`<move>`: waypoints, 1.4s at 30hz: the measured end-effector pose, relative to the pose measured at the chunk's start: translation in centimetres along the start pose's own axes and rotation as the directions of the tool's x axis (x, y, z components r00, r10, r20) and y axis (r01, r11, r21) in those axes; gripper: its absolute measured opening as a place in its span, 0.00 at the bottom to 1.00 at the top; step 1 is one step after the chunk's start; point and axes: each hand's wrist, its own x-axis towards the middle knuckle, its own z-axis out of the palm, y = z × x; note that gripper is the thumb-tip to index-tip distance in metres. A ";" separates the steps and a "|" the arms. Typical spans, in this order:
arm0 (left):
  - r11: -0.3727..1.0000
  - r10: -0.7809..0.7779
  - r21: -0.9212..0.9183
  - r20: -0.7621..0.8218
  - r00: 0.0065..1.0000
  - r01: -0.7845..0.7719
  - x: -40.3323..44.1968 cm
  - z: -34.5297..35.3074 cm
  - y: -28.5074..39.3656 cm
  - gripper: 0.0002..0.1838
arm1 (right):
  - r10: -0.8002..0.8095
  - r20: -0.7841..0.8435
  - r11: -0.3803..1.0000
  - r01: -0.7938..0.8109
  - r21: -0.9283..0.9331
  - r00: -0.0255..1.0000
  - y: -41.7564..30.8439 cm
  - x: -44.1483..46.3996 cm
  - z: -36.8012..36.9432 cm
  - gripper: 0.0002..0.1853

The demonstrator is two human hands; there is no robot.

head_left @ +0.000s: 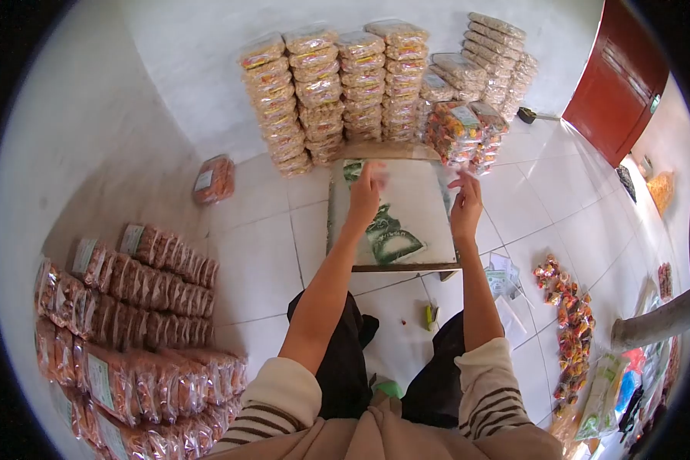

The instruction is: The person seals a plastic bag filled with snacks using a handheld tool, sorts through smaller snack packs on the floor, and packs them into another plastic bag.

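A low table [420, 188] with a white top and a green printed pattern stands before my knees. Above its far left part is my left hand [368, 186], its fingers curled in and partly smeared by motion. My right hand [466, 203] is raised at the table's right edge, thumb and fingers bent together near the bags of colourful wrapped snacks [454, 132]. Whatever either hand may pinch is too small or too clear to make out. The hands are apart from each other.
Tall stacks of packed snack bags [314, 84] line the back wall. Rows of brown snack packs [146, 307] fill the left floor, with one pack [215, 180] alone. Small colourful packets [571, 322] and plastic bags [602, 395] lie right. A green-yellow tool [431, 316] lies between my legs.
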 end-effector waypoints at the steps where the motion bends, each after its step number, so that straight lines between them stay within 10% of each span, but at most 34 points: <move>1: 0.964 0.260 -0.012 -0.136 0.956 -0.264 0.6 0.5 0.2 0.21 | 0.002 -0.006 1.000 -0.002 -0.004 1.000 -1.2 0.6 -0.8 0.14; 2: 0.963 0.265 -0.013 -0.129 0.956 -0.269 0.8 0.4 0.9 0.21 | -0.182 -0.104 0.983 0.179 -0.037 0.978 -2.4 1.1 -1.6 0.16; 4: 0.641 0.764 0.385 -0.233 0.602 -0.664 0.6 -0.4 2.5 0.29 | -0.352 -0.191 0.936 0.341 -0.091 0.916 -2.2 1.4 -2.0 0.18; 11: 0.824 0.563 -0.049 -0.030 0.826 -0.564 1.1 2.4 -3.1 0.36 | -0.158 0.114 0.986 0.162 -0.026 0.981 2.9 -1.1 0.0 0.20; 16: 0.867 0.378 0.246 0.242 0.894 -0.434 0.3 4.4 -10.8 0.39 | -0.012 0.308 0.996 0.040 -0.085 0.951 8.9 -6.6 3.9 0.20; 20: 0.901 -0.185 0.424 0.560 0.808 -0.088 -0.6 5.5 -16.4 0.41 | 0.092 0.491 0.994 -0.049 -0.099 0.866 13.6 -11.6 6.3 0.19; 32: 0.431 -0.777 0.900 0.406 0.482 -0.065 1.0 6.5 -13.3 0.54 | 0.076 0.602 0.963 0.097 -0.250 0.795 15.2 -13.0 2.2 0.24; 36: 0.447 -0.669 0.892 0.381 0.638 -0.064 2.4 9.3 -11.2 0.50 | 0.435 0.569 0.891 -0.241 -0.385 0.698 19.1 -11.6 -5.1 0.24; 39: 0.794 -0.275 0.602 0.476 0.835 -0.082 2.0 13.7 -8.4 0.40 | 0.607 0.510 0.789 -0.388 -0.476 0.610 17.8 -10.3 -13.5 0.24; 42: 0.927 0.103 0.233 0.594 0.798 -0.293 -0.3 19.5 -4.9 0.34 | 0.695 0.396 0.701 -0.444 -0.558 0.599 13.9 -10.1 -22.0 0.24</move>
